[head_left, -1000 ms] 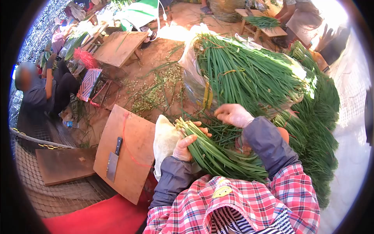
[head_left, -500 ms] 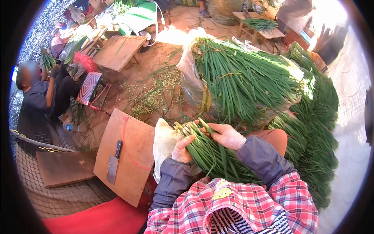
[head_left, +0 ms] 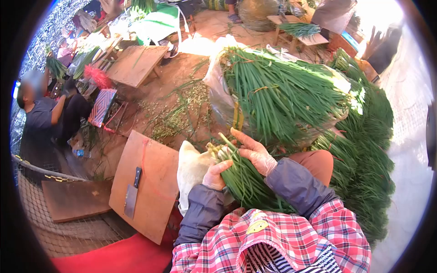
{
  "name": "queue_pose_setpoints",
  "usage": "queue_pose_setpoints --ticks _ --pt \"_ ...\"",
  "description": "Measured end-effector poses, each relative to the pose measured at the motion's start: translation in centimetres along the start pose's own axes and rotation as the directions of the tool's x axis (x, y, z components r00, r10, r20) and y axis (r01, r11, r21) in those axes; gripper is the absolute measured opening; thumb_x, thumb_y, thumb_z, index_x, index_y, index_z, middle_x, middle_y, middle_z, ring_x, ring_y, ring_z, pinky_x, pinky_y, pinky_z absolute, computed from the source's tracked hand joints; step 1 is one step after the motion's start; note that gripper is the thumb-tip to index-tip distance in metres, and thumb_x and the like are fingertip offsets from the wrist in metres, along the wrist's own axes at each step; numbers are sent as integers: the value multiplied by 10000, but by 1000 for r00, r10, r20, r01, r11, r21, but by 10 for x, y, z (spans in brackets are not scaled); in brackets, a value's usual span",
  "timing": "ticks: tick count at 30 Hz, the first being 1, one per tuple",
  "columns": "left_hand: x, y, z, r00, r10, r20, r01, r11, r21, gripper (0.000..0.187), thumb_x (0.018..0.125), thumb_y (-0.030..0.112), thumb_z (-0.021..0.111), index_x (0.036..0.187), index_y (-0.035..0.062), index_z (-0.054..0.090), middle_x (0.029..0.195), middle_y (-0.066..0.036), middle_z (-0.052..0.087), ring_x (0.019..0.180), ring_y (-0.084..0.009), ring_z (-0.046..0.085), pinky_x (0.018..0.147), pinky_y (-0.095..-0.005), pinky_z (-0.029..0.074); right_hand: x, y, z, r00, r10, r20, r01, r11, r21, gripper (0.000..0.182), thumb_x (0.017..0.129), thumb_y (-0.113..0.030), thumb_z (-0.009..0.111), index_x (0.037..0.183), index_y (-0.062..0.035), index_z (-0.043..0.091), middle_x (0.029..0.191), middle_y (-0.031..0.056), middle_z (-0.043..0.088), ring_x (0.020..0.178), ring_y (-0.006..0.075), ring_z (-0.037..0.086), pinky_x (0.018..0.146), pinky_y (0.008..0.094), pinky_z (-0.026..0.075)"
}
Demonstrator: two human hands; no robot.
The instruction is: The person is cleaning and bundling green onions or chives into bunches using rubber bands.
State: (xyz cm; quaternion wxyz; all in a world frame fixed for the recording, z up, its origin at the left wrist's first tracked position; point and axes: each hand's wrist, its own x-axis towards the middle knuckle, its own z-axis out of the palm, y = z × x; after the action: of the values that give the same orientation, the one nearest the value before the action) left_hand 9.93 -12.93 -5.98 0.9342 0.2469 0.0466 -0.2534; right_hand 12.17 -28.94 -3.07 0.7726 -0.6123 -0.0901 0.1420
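A bunch of green chives (head_left: 249, 184) lies across my lap, its pale cut ends pointing away from me. My left hand (head_left: 215, 175), in a thin clear glove, is closed around the bunch just below those ends. On the other side, my right hand (head_left: 256, 154), also gloved, rests against the stalks with fingers apart and the index finger stretched forward. One stalk end sticks up above the others between my hands. Under the left wrist is a whitish cloth or sack (head_left: 187, 164). The undersides of both hands are hidden.
A wooden board (head_left: 157, 182) with a cleaver (head_left: 132, 195) stands at my left. Ahead is a large plastic-wrapped heap of chives (head_left: 282, 91); more chives (head_left: 368, 159) are piled at my right. Scraps (head_left: 175, 118) litter the ground. A person (head_left: 43, 109) sits at far left.
My right hand has shifted slightly left, and its fingers have spread from a pinch on a stalk at the bunch's top. The left hand keeps its hold.
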Motion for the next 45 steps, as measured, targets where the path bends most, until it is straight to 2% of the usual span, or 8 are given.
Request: queue_pose_setpoints --ticks 1,5,8,18,27,31,34,45 --pt "1 1 14 999 17 32 -17 1000 -2 534 739 90 627 1237 27 445 1110 -108 582 1025 -232 579 910 -367 462 -3 -18 3 989 149 -16 -134 929 345 492 855 -27 505 1336 -96 423 1275 130 475 1157 226 469 984 341 376" --pt "5 -3 9 994 74 76 -78 996 44 547 728 122 625 1234 16 446 1116 -143 577 1017 -264 582 894 -379 474 -2 -15 -6 953 -212 219 291 843 -452 398 884 -96 541 1275 -53 481 1143 66 564 1063 155 515 934 305 410" --pt "7 -3 9 998 31 50 -33 998 47 510 729 122 619 1205 16 470 1093 -148 580 970 -268 598 871 -385 490 -8 -11 -6 986 156 63 -167 952 256 319 889 -164 568 1181 -36 560 1145 82 577 1033 155 533 924 305 412" --pt "8 -2 12 994 65 92 -74 992 99 764 648 107 711 1319 38 351 1159 -131 535 1016 -247 580 895 -370 483 -4 -22 0 983 -131 129 180 546 -818 236 803 -258 645 983 -108 667 772 131 607 820 308 609 733 355 489" --pt "1 0 18 996 59 64 -68 985 159 529 713 116 660 1190 9 458 930 -141 610 865 -290 611 782 -424 508 25 -48 -25 971 157 -182 -124 975 183 232 907 -211 522 922 -17 647 586 -29 505 451 60 399 419 220 311" --pt "1 1 11 997 70 19 -72 989 127 550 709 124 675 1198 13 450 927 -137 611 852 -292 615 782 -423 510 17 -53 -31 991 134 -8 -133 965 -225 197 870 -207 607 968 -40 645 687 12 598 628 75 532 634 223 452" --pt "7 -1 1 997 68 30 -71 993 92 546 719 120 670 1206 13 447 991 -123 602 916 -268 603 827 -403 497 0 -63 -7 958 235 163 9 544 -839 332 766 -291 707 974 -48 617 751 65 643 687 181 624 637 310 492" --pt "0 4 10 996 88 30 -90 993 81 619 714 63 649 1280 29 400 1124 -127 560 1027 -247 562 916 -391 449 -1 -34 -5 983 53 177 151 326 -933 201 812 -290 574 852 -96 607 703 117 629 672 318 624 599 417 488"
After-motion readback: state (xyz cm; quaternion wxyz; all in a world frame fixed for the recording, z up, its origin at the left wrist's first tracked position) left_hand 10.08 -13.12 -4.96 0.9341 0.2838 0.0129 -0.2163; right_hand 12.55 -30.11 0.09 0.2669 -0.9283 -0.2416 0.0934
